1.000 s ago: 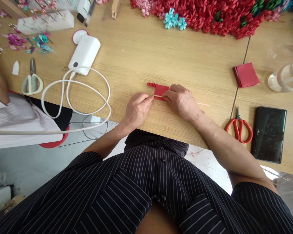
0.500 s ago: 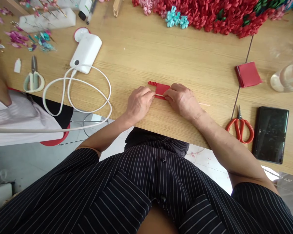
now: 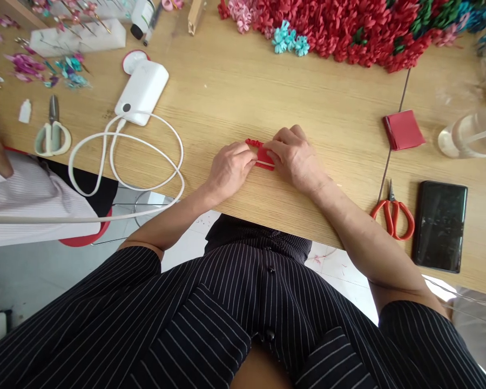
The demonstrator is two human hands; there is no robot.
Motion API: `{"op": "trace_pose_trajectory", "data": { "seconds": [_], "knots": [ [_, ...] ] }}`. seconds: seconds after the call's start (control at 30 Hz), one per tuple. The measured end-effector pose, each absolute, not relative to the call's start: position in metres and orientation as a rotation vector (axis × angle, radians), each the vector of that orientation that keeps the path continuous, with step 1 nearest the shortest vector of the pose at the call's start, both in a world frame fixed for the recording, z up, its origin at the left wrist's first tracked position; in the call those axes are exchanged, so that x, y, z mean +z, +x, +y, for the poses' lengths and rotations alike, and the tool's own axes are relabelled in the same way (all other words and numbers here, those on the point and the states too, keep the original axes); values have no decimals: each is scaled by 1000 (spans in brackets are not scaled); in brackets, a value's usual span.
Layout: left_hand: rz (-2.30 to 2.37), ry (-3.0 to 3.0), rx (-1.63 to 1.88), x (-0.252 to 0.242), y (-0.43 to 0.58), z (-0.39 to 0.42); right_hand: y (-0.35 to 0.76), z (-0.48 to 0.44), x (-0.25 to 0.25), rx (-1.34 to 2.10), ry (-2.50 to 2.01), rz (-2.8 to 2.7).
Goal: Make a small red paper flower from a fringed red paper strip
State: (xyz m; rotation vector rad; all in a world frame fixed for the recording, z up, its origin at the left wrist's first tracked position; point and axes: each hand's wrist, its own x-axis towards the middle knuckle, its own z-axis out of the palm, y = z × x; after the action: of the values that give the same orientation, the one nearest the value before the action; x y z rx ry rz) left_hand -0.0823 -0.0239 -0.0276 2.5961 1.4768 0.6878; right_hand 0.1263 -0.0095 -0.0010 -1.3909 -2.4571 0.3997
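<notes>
One red piece (image 3: 263, 155) on the tabletop (image 3: 210, 116) before me, near the front edge, between my hands. One pale stick (image 3: 265, 163) crosses its lower part. One crinkled red strip (image 3: 253, 142) at its upper left.

Just changed: my right hand (image 3: 297, 161) has moved from the stick up to the piece's upper right. I judge the stick now rests on my left grip alone, leaving the right free to work the upper edge.

Fingers: left hand (image 3: 229, 168), thumb and forefinger pinching the piece and stick at the left end. Right, thumb and forefinger together, seemingly pinching the piece; the other fingers bent, partly hidden.

Outward, counted. To the right: one red stack (image 3: 404, 131), sheets too fine to count; one red-handled scissors (image 3: 393, 217); one dark slab (image 3: 439, 227); one clear container (image 3: 467, 132). To the left: one white device (image 3: 143, 89), one white cable (image 3: 44, 220), one white-handled scissors (image 3: 52, 138). Far side: three light-blue blooms (image 3: 281, 40); red blooms (image 3: 328, 29), past counting.
</notes>
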Motion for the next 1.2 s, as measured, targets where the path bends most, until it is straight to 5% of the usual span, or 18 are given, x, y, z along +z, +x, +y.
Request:
{"op": "trace_pose_trajectory", "data": {
  "seconds": [1.2],
  "knots": [
    [1280,2675,524,-31,-89,-11,131,-19,6,533,-1481,-2453]
  ]
}}
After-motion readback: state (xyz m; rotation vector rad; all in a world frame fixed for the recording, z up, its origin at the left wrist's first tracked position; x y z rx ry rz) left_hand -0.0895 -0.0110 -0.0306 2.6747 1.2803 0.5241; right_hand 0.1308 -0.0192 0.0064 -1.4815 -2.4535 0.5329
